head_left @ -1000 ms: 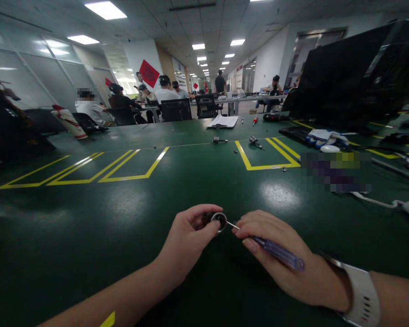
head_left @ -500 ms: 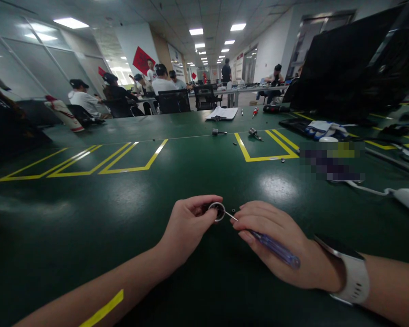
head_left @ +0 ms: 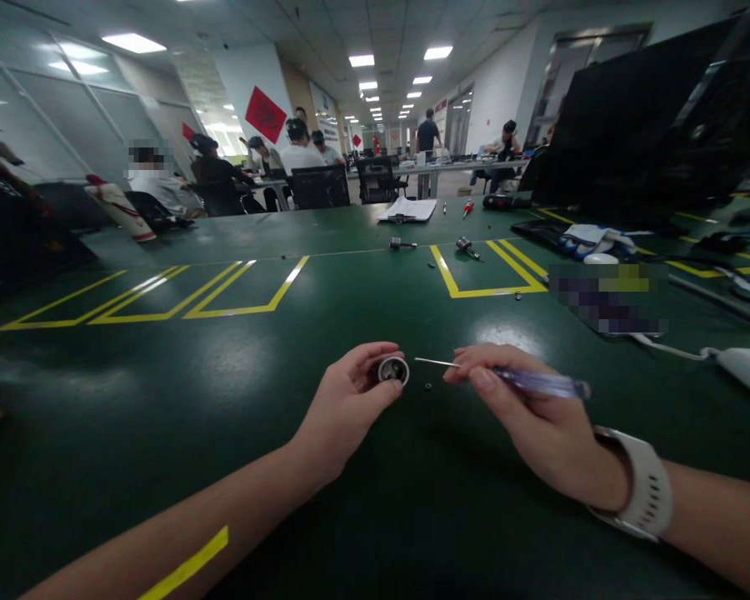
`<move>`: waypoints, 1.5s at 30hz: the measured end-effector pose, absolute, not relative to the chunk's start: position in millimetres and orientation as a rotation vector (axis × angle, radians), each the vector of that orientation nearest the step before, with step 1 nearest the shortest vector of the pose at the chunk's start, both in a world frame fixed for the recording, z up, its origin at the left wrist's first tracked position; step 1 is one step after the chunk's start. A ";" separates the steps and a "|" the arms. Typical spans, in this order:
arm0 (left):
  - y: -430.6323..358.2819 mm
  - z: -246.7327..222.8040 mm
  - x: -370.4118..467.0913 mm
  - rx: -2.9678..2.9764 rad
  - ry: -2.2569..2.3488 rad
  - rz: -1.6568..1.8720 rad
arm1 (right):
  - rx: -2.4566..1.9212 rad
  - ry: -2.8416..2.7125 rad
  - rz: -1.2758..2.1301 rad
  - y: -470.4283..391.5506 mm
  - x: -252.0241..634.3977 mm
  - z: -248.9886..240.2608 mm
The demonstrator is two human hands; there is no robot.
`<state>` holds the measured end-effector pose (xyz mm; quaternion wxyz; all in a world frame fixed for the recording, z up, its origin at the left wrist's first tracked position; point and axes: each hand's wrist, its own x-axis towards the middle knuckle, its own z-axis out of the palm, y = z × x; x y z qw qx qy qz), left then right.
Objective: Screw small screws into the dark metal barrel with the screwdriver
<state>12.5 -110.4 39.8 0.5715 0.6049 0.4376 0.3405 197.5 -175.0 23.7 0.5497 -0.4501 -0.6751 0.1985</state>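
1. A small metal cup (head_left: 392, 369) is in the near middle, pinched by the left hand (head_left: 347, 408), open end showing, perhaps so its inside can be seen.
2. The right hand (head_left: 531, 423) grips a screwdriver (head_left: 543, 383), its tip just right of the cup, not touching.
3. A tiny dark ring (head_left: 428, 386) lies on the green table (head_left: 162, 417) between them.

At centre, the left hand (head_left: 348, 400) partly hides a metal cup (head_left: 392, 371); a nearby black bit (head_left: 428, 387) is too small to identify.
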 end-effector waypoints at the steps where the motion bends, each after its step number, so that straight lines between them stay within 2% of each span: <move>1: -110.1 39.5 12.3 1.394 1.023 0.800 | -1.105 -1.526 0.540 -171.8 199.1 23.2; 8: -110.2 39.1 12.7 1.276 0.956 0.814 | -1.162 -1.181 1.031 -150.5 201.6 14.3; 17: -107.7 38.9 12.5 1.113 0.900 0.862 | -1.177 -1.130 1.171 -144.5 202.3 12.9; 35: -104.4 35.4 11.0 1.152 0.956 0.848 | -1.448 -1.524 0.761 -147.0 205.5 16.9; 41: -105.3 34.6 10.8 1.187 0.949 0.856 | -1.409 -1.798 0.519 -150.9 203.0 15.5; 45: -105.0 34.2 9.7 1.230 0.961 0.857 | -1.334 -1.811 0.518 -154.0 203.1 13.1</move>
